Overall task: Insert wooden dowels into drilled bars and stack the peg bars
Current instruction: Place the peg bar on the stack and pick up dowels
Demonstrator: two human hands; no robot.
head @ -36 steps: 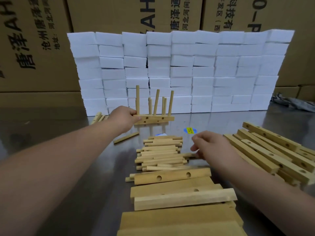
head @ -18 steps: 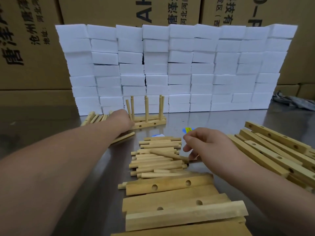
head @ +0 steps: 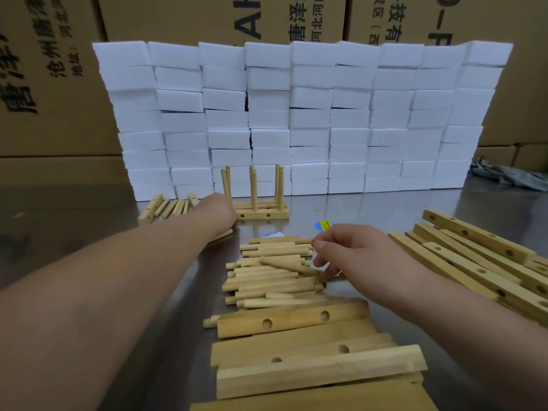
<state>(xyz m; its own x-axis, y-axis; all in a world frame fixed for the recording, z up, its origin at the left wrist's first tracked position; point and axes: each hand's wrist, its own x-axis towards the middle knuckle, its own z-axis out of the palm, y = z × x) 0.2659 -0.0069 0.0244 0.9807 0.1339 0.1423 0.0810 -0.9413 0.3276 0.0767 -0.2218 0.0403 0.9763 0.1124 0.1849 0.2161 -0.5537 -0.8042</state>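
Several brown cartons [head: 59, 120] fill the room behind the table, printed in black: 唐泽 in large characters, 沧州 and 地址 in smaller type on the left one, big Latin letters "AH" cut off at the top of the middle one, 科技有 on the right one. A blue and yellow sticker [head: 324, 225] lies on the table; its print is too small to read.

The table [head: 385, 209] is dull, reflective steel. Along its far edge runs a wall of white foam blocks [head: 326, 114], with a grey cloth [head: 510, 176] at its right end.

The stacked peg bars [head: 264, 214] sit just in front of that wall, dowels pointing up. My left hand [head: 221, 213] is against their left end; its fingers are hidden, so I cannot tell whether they grip.

My right hand [head: 350, 253] is curled, fingertips pinching the right end of a slanted dowel [head: 284, 264] on top of the dowel pile [head: 267, 287] at the table's middle. Drilled bars [head: 296, 321] lie at the near edge, and more bars [head: 474, 262] are heaped along the right edge.
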